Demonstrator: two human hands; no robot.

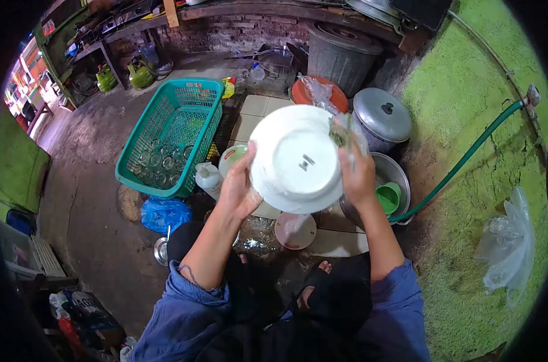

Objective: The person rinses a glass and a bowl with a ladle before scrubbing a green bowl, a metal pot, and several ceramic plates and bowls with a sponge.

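Note:
My left hand (239, 188) grips the left edge of a white plate (280, 160), whose underside with a small dark mark faces me. At the plate's right side my right hand (358, 175) is closed on a greenish scrubbing pad (339, 135), slightly blurred, that touches the plate near its upper right rim. Below the plate, a pale round dish (296, 231) rests on the wet floor. Beside my left hand stand a white bottle (209, 181) and a bowl with pale green contents (232, 157), partly hidden.
Several glasses lie in a teal basket (170, 139) at the left. A metal basin (399, 172) with a green dipper (388, 198) stands at the right, near a lidded pot (381, 117). A green hose (467, 158) runs down into the basin. A blue plastic bag (165, 214) lies left.

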